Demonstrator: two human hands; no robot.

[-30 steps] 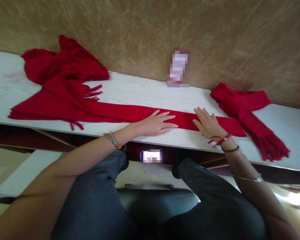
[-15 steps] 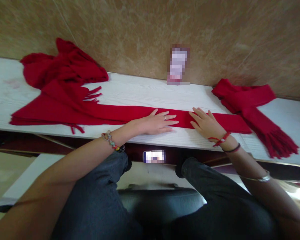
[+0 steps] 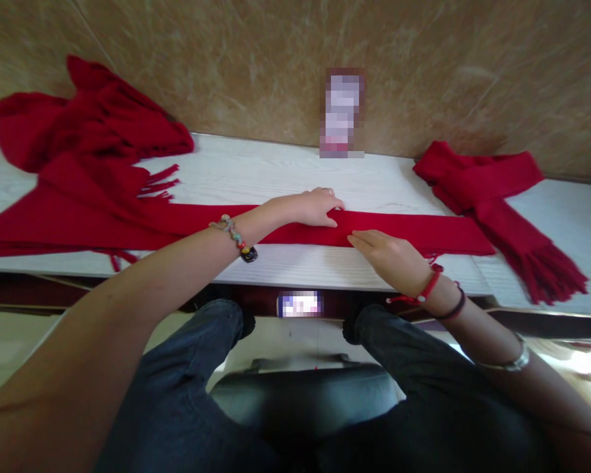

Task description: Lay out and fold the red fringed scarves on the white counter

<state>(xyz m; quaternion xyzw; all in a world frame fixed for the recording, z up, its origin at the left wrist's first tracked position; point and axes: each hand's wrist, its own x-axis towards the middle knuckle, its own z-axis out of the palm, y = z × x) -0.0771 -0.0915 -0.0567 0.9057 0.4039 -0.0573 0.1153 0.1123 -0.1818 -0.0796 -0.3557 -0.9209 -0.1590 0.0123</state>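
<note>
A long red scarf (image 3: 404, 229), folded into a narrow flat strip, lies along the white wood-grain table. My left hand (image 3: 318, 206) rests at the strip's far edge. Its thumb sits apart from the fingers on the cloth, and the fingers reach over that edge. At the near edge, my right hand (image 3: 391, 256) lies with its fingers stretched out side by side, their tips touching the red cloth. Neither hand visibly grips the fabric. Toward the left the strip widens into looser layers with fringe.
A crumpled heap of red cloth (image 3: 103, 118) lies at the back left. On the right, another red fringed scarf (image 3: 502, 197) is crossed over itself beside the strip's end. A blurred upright card (image 3: 342, 112) stands by the brown wall. Below the table edge is a lit screen (image 3: 299, 304).
My left hand moved from the strip's middle to its far edge, its fingers bending. The right hand slid left and toward me to the near edge, its fingers drawing together.
</note>
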